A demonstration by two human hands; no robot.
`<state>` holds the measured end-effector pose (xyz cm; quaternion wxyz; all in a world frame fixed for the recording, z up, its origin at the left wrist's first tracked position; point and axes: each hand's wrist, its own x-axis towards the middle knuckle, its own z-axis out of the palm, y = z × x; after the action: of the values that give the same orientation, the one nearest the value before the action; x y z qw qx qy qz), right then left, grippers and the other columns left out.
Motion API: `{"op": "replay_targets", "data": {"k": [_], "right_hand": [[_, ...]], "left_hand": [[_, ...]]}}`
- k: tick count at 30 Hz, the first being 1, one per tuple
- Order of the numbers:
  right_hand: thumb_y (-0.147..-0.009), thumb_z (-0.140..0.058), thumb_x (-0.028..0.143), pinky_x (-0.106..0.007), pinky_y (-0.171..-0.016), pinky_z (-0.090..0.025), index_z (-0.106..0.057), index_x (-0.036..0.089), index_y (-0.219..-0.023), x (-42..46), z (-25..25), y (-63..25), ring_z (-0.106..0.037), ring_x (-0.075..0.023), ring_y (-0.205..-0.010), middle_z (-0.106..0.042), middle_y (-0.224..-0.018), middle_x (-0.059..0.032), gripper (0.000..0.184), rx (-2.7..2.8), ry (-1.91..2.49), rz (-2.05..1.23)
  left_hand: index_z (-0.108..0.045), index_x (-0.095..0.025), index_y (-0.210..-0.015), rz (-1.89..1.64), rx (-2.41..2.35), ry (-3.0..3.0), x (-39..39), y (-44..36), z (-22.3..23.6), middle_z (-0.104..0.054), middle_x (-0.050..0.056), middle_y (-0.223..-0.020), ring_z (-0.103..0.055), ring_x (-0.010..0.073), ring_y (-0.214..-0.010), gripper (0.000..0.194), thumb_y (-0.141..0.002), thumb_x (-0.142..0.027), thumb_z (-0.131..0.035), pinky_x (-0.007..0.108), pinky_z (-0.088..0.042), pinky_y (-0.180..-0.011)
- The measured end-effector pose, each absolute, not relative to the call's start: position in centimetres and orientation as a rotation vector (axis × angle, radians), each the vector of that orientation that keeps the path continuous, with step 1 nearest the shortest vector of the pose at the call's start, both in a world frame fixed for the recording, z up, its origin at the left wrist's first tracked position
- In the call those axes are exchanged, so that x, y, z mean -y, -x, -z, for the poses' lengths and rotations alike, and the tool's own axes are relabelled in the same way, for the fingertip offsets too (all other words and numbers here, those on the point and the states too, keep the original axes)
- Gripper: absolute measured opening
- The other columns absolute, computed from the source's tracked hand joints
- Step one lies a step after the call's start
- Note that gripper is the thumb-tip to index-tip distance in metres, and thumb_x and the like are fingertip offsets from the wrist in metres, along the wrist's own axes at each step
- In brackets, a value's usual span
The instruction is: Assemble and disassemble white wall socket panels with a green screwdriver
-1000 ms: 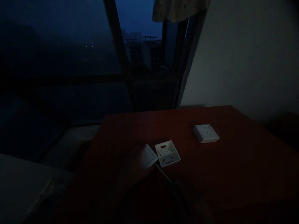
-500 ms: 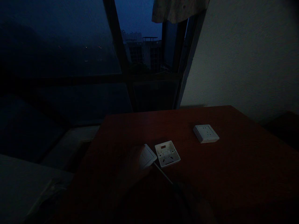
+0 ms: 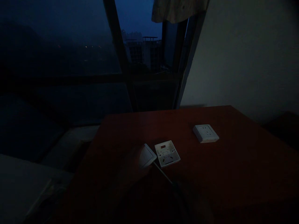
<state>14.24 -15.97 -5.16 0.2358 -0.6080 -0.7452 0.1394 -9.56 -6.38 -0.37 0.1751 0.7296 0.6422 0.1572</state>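
Observation:
Very dim light hides most of both hands. My left hand [image 3: 134, 168] is closed on a white socket faceplate [image 3: 147, 156], holding it tilted above the table. My right hand [image 3: 187, 194], nearly lost in the dark, grips the handle of a screwdriver [image 3: 163, 173]. The thin metal shaft points up and left, its tip at the faceplate's lower right edge. Just right of the faceplate, a white open wall box [image 3: 167, 153] lies on the table with its hollow side up. Farther right sits a complete white socket [image 3: 206, 133] with its slotted face up.
The reddish-brown table [image 3: 149, 124] reaches back to a dark-framed window [image 3: 126, 74]. A pale wall [image 3: 238, 62] stands on the right, and a bit of curtain [image 3: 178, 11] hangs at the top. A pale ledge [image 3: 84, 137] runs left of the table.

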Motion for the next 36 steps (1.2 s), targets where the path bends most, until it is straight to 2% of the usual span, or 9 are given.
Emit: {"op": "replay_targets", "data": {"k": [4,8,18,24,29,36], "right_hand": [[-0.095,-0.038,0.038,-0.026,-0.07,-0.056,-0.067,0.031,-0.11,15.5,4.0,-14.1,-0.07,-0.0197,-0.085,-0.073,-0.103,-0.0033,0.034,2.087,1.621,-0.492],[-0.096,-0.034,0.04,-0.024,-0.071,-0.055,-0.068,0.031,-0.106,15.4,3.7,-14.0,-0.07,-0.0187,-0.085,-0.074,-0.099,-0.0024,0.037,2.04,1.615,-0.562],[-0.094,-0.041,0.037,-0.026,-0.075,-0.057,-0.065,0.025,-0.117,15.7,5.8,-14.7,-0.07,-0.0208,-0.093,-0.07,-0.113,-0.0069,0.035,2.144,1.565,-0.297],[-0.094,-0.04,0.028,-0.023,-0.074,-0.056,-0.066,0.025,-0.111,15.0,3.7,-13.7,-0.071,-0.0174,-0.084,-0.074,-0.101,-0.0049,0.032,2.144,1.633,-0.529],[-0.092,-0.041,0.026,-0.023,-0.067,-0.056,-0.067,0.027,-0.109,14.7,3.0,-13.5,-0.071,-0.0189,-0.085,-0.073,-0.106,-0.0043,0.031,2.187,1.658,-0.609],[-0.094,-0.04,0.032,-0.024,-0.077,-0.055,-0.064,0.027,-0.115,15.6,4.5,-14.4,-0.069,-0.0194,-0.094,-0.071,-0.11,-0.004,0.032,2.153,1.553,-0.525]], "left_hand": [[-0.043,-0.026,-0.135,-0.446,-1.836,-2.062,6.3,9.6,0.5,-0.045,0.009,-0.14,-0.042,0.0335,-0.128,0.07,-0.069,-0.027,-0.069,0.043,-0.035,-0.105],[-0.042,-0.027,-0.136,-0.446,-1.829,-2.058,6.4,9.5,0.4,-0.047,0.009,-0.138,-0.043,0.0332,-0.127,0.07,-0.07,-0.027,-0.068,0.044,-0.035,-0.104],[-0.039,-0.028,-0.137,-0.446,-1.828,-2.071,6.5,9.4,0.6,-0.047,0.008,-0.138,-0.044,0.0331,-0.126,0.07,-0.072,-0.026,-0.065,0.044,-0.037,-0.103],[-0.039,-0.026,-0.138,-0.445,-1.829,-2.101,6.5,9.6,0.9,-0.039,0.009,-0.144,-0.04,0.0336,-0.13,0.072,-0.072,-0.027,-0.066,0.045,-0.034,-0.106],[-0.038,-0.024,-0.14,-0.406,-1.77,-2.151,6.1,10.0,1.6,-0.038,0.009,-0.145,-0.038,0.0319,-0.131,0.077,-0.07,-0.033,-0.069,0.044,-0.034,-0.107],[-0.037,-0.025,-0.14,-0.437,-1.753,-2.118,6.0,10.5,1.5,-0.039,0.008,-0.144,-0.04,0.03,-0.13,0.076,-0.072,-0.038,-0.068,0.042,-0.034,-0.107]]}}
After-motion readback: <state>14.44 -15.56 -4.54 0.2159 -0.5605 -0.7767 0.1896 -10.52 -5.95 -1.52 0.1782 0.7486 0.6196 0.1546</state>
